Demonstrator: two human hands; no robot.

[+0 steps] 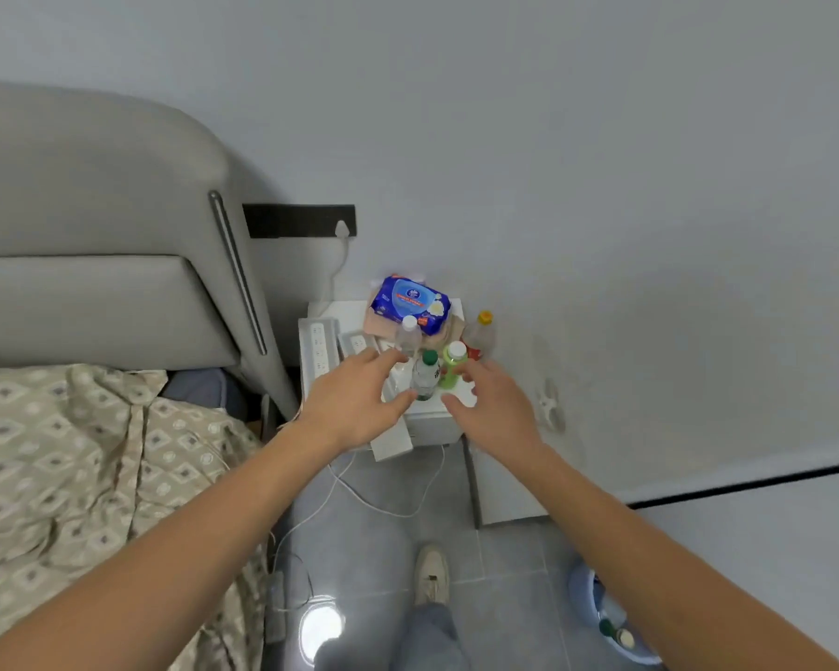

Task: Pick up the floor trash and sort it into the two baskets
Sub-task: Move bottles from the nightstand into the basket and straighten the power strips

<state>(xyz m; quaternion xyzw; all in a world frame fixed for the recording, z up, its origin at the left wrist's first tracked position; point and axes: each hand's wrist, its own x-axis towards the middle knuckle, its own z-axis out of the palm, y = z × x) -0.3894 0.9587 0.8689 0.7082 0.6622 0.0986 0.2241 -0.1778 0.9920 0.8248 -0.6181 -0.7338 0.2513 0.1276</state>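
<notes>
Both my hands reach over a small white bedside table. My left hand is open, its fingers spread just left of a clear bottle with a green cap. My right hand is open too, its fingers beside a green bottle with a white cap. Behind them stand a clear bottle with a white cap and a bottle with an orange cap. A blue basket holding bottles sits on the floor at the lower right, partly hidden by my right arm.
A blue tissue pack lies at the back of the table, with white power strips at its left. White cables trail over the grey tile floor. A grey bed with a patterned quilt fills the left. My shoe stands below.
</notes>
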